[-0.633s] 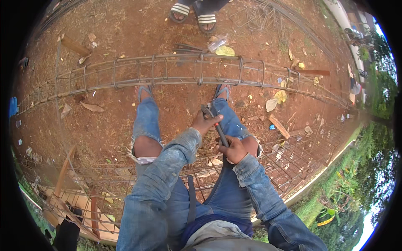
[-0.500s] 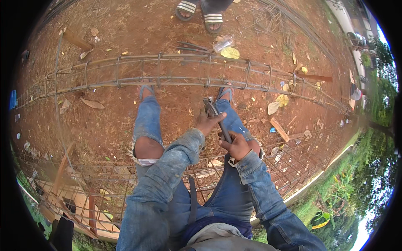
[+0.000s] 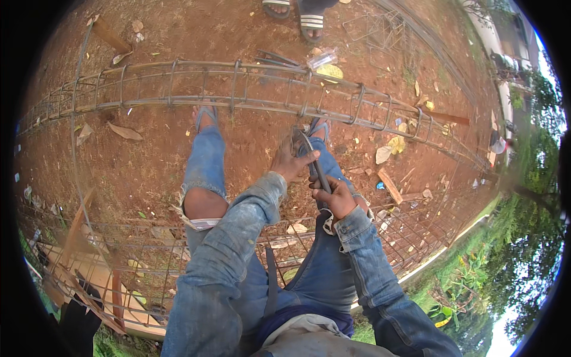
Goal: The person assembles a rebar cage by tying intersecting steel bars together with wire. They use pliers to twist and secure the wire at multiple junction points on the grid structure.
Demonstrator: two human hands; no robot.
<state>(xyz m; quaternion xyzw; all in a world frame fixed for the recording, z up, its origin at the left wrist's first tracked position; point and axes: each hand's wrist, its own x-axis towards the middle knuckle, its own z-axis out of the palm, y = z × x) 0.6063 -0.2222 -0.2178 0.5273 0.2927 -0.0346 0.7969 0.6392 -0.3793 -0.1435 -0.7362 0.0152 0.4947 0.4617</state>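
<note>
My right hand (image 3: 336, 198) is closed around the lower end of dark metal pincers (image 3: 320, 171), between my knees. At their upper end my left hand (image 3: 291, 162) is closed, with its thumb across the metal. Its other fingers are partly hidden and blurred, so I cannot tell if they also hold wire. Just beyond the tool head runs a long rebar cage (image 3: 262, 106), made of lengthwise bars with square stirrups around them. Neither hand touches the cage.
A rebar grid (image 3: 425, 238) lies under and around my legs. Another person's sandalled feet (image 3: 311, 24) stand beyond the cage. Loose stirrups (image 3: 380, 35), a plastic bottle (image 3: 322, 59), dry leaves and a wooden stake (image 3: 110, 35) are on the red soil.
The view has shifted slightly, so the cage appears higher on the left and the other person's feet higher up. My hands keep their hold on the pincers, the left slightly lower in the wrist.
</note>
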